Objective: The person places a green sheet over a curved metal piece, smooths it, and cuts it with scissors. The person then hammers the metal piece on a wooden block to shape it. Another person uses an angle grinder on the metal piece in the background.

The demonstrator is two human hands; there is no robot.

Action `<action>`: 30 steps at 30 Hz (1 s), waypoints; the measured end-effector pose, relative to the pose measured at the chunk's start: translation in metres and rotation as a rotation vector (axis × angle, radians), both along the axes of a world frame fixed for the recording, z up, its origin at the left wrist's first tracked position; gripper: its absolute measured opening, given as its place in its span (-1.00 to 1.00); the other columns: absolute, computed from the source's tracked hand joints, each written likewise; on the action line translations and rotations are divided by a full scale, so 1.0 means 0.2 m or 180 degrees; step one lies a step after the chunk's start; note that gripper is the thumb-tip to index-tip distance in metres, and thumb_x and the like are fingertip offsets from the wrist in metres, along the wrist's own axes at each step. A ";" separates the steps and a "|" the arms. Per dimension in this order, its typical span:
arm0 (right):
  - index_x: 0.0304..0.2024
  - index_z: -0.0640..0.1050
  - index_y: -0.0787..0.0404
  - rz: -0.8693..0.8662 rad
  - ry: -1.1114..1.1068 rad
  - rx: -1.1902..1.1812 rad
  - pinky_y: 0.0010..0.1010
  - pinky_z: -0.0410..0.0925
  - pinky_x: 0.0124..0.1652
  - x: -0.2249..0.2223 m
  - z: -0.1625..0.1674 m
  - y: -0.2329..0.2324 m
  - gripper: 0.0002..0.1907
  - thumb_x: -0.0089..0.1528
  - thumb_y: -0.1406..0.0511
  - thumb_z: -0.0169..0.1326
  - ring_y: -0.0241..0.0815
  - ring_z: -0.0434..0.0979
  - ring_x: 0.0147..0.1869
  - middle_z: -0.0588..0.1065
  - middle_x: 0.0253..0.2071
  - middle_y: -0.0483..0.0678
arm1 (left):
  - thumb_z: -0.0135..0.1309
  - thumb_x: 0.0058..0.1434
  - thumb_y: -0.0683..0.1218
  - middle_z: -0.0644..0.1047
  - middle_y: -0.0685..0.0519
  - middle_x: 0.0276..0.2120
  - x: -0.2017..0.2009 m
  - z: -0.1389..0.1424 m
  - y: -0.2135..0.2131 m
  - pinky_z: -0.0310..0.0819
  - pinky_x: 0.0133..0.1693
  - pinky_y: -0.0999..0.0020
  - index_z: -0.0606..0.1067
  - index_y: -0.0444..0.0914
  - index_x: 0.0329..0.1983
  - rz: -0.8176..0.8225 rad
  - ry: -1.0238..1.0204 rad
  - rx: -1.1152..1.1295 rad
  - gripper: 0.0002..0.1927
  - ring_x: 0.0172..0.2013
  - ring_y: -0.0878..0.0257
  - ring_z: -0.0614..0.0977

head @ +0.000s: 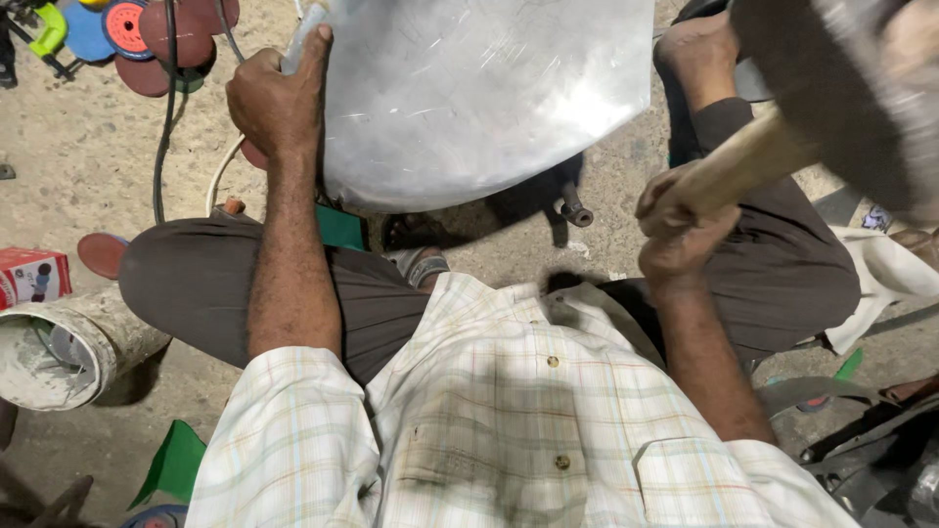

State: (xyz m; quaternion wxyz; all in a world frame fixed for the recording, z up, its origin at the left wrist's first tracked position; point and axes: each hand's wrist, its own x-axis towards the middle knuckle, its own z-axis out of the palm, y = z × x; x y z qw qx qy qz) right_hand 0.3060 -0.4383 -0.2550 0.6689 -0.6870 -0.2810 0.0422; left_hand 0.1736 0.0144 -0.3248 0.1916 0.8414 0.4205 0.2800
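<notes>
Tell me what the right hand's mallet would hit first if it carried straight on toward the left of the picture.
Most likely the metal sheet held by the left hand. The right hand grips the mallet, raised and blurred; its height above the sheet is unclear.

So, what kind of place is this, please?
Probably a small metal workshop, with work done on the floor: the left hand holds a metal sheet, the right hand grips a mallet, grinding discs nearby.

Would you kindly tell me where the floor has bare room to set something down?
Bare concrete lies left of the left hand, between the black cable and the red box. The right side is crowded: the right hand holds a mallet above white cloth.
</notes>
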 end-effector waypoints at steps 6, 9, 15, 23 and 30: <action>0.10 0.39 0.22 0.0027 0.0680 -0.3061 -0.38 0.37 -0.59 -0.01 0.01 0.10 -0.28 0.39 -0.27 -0.24 -0.35 0.44 -0.57 0.43 -0.54 -0.17 | 0.35 0.19 0.51 0.15 0.23 -0.80 0.01 0.03 -0.01 -0.14 -0.66 0.26 0.26 -0.08 -0.75 0.0099 0.0158 0.0007 -0.20 -0.74 0.39 0.19; -0.04 0.40 0.26 -0.0064 0.0404 -0.1753 -0.49 0.46 -0.54 0.01 0.14 0.03 -0.29 0.42 -0.27 -0.17 -0.40 0.48 -0.50 0.44 -0.45 -0.19 | 0.38 0.20 0.50 0.15 0.19 -0.79 -0.01 0.06 0.01 -0.15 -0.63 0.23 0.24 -0.11 -0.76 0.0129 0.0144 0.0176 -0.16 -0.73 0.35 0.17; 0.00 0.38 0.29 -0.0181 -0.0473 -0.0953 -0.52 0.44 -0.53 0.02 0.05 -0.03 -0.31 0.43 -0.24 -0.09 -0.32 0.47 -0.48 0.43 -0.46 -0.10 | 0.41 0.20 0.43 0.18 0.18 -0.80 -0.09 0.08 0.12 -0.04 -0.65 0.23 0.26 -0.14 -0.75 -0.0039 0.0011 0.0455 -0.19 -0.73 0.33 0.20; 0.03 0.44 0.25 -0.0121 0.1048 -0.2077 -0.50 0.32 -0.61 0.15 0.11 -0.12 -0.26 0.41 -0.28 -0.22 -0.39 0.37 -0.55 0.38 -0.49 -0.21 | 0.38 0.20 0.37 0.34 0.06 -0.77 -0.12 0.13 0.13 0.10 -0.64 0.14 0.43 -0.17 -0.71 -0.0107 0.0092 0.0538 -0.33 -0.74 0.21 0.31; -0.11 0.40 0.23 -0.0189 0.0036 -0.0720 -0.46 0.39 -0.48 0.23 0.02 -0.22 -0.27 0.38 -0.31 -0.12 -0.29 0.43 -0.54 0.39 -0.49 -0.12 | 0.41 0.24 0.41 0.40 -0.12 -0.77 -0.12 0.17 0.14 0.17 -0.60 0.01 0.46 -0.32 -0.71 0.0097 0.0364 0.0417 -0.20 -0.72 0.02 0.38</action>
